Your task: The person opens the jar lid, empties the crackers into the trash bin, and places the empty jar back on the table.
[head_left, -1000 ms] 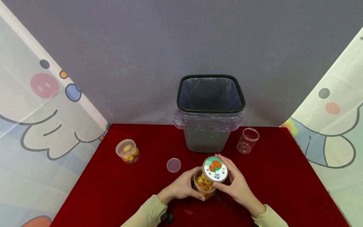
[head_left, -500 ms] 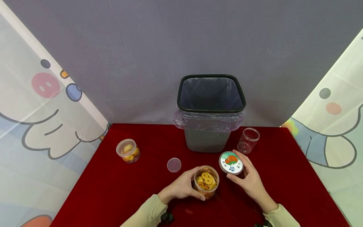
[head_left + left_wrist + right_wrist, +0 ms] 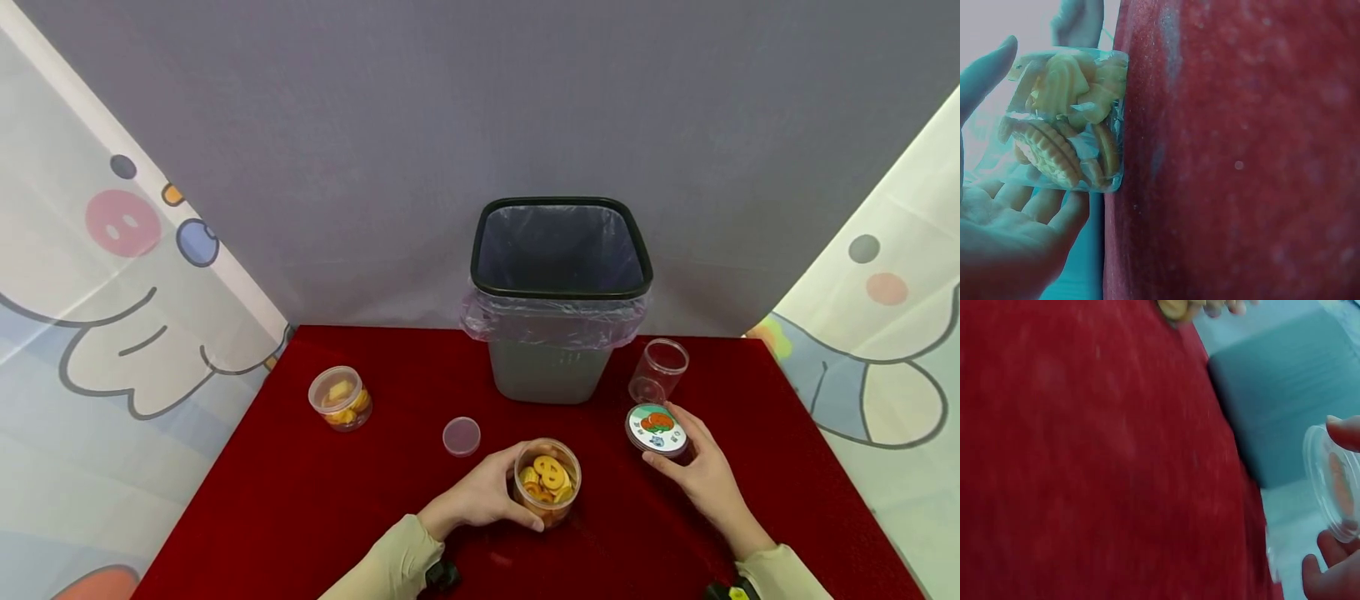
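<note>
My left hand grips a clear plastic jar of cookies around its side; the jar stands upright on the table with its top uncovered. Pretzel-shaped and ridged cookies show through its wall in the left wrist view. Out to the right, my right hand pinches a round lid by its edge, thumb on the near side and fingers on the far side. An orange fruit picture covers the lid's white and green top. In the right wrist view the lid is tilted, clear of the red cloth.
A grey bin with a black rim and plastic liner stands at the back. An uncovered clear jar is right of it, just beyond the lid. A second jar of cookies stands left; a small clear lid lies mid-table on red cloth.
My right hand has lifted the lid away from the jar's top and carried it right, near the uncovered jar. My left hand keeps its grip on the cookie jar in place.
</note>
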Demonstrator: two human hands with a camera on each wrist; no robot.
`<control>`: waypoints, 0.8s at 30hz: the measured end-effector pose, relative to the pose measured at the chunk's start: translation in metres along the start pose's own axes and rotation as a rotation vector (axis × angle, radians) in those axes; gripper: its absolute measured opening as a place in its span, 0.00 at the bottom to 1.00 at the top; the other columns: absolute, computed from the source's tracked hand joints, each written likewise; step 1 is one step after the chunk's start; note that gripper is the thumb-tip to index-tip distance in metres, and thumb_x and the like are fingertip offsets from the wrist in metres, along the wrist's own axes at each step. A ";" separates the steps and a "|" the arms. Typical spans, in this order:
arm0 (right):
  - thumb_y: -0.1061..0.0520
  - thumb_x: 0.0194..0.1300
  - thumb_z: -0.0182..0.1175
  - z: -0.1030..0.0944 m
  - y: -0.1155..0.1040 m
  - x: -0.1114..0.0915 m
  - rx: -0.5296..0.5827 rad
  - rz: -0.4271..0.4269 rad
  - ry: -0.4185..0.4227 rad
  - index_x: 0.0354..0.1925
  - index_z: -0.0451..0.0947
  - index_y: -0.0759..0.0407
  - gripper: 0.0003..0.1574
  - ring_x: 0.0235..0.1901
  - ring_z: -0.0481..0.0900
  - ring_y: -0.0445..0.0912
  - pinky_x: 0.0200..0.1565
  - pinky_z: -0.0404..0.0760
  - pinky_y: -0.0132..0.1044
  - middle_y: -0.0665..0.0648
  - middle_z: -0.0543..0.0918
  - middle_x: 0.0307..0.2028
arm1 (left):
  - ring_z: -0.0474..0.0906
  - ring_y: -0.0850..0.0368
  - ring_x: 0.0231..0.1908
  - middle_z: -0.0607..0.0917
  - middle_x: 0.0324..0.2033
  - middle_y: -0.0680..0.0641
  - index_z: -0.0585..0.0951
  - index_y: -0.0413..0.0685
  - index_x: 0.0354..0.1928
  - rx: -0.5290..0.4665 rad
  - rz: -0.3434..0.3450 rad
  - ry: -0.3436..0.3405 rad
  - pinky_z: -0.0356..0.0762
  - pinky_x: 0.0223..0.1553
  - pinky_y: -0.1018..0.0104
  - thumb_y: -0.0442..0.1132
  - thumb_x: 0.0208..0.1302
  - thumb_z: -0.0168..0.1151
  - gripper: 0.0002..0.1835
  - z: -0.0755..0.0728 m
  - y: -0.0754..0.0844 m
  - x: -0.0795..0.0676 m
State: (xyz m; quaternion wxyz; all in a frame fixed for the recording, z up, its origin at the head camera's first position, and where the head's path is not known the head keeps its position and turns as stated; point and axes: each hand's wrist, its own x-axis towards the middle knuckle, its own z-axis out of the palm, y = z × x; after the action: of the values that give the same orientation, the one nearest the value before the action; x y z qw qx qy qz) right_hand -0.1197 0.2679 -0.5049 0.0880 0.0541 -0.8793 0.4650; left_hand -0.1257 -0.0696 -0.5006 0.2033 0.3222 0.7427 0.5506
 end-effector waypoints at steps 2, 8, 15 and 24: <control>0.49 0.52 0.71 -0.003 0.006 0.000 -0.026 0.022 -0.020 0.70 0.56 0.53 0.53 0.54 0.61 0.32 0.45 0.56 0.13 0.59 0.62 0.64 | 0.67 0.64 0.60 0.71 0.59 0.61 0.64 0.66 0.65 -0.004 -0.005 -0.002 0.63 0.61 0.67 0.42 0.40 0.79 0.48 0.000 0.000 0.000; 0.44 0.52 0.70 -0.011 0.015 0.000 -0.109 0.071 -0.095 0.70 0.55 0.58 0.55 0.58 0.62 0.56 0.52 0.64 0.35 0.64 0.60 0.65 | 0.67 0.64 0.59 0.71 0.59 0.60 0.63 0.65 0.65 -0.011 -0.003 -0.012 0.63 0.61 0.67 0.42 0.41 0.79 0.47 0.001 0.000 -0.001; 0.43 0.49 0.72 -0.012 0.021 0.004 -0.147 0.076 -0.122 0.69 0.54 0.64 0.60 0.58 0.61 0.63 0.51 0.63 0.59 0.70 0.59 0.64 | 0.67 0.64 0.60 0.71 0.59 0.61 0.64 0.66 0.65 -0.004 -0.004 -0.006 0.63 0.61 0.67 0.43 0.40 0.79 0.47 0.001 0.000 -0.001; 0.42 0.47 0.73 -0.011 0.022 0.003 -0.181 0.066 -0.106 0.70 0.53 0.65 0.62 0.58 0.63 0.63 0.50 0.65 0.49 0.70 0.60 0.64 | 0.66 0.64 0.60 0.71 0.59 0.61 0.64 0.66 0.65 -0.004 -0.001 -0.007 0.63 0.61 0.67 0.42 0.41 0.79 0.47 0.000 0.001 0.000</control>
State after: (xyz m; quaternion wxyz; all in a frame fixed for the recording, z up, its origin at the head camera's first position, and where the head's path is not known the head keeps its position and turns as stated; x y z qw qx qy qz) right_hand -0.1253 0.2893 -0.5162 0.0306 0.0412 -0.9224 0.3829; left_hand -0.1254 -0.0693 -0.4994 0.2067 0.3233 0.7411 0.5509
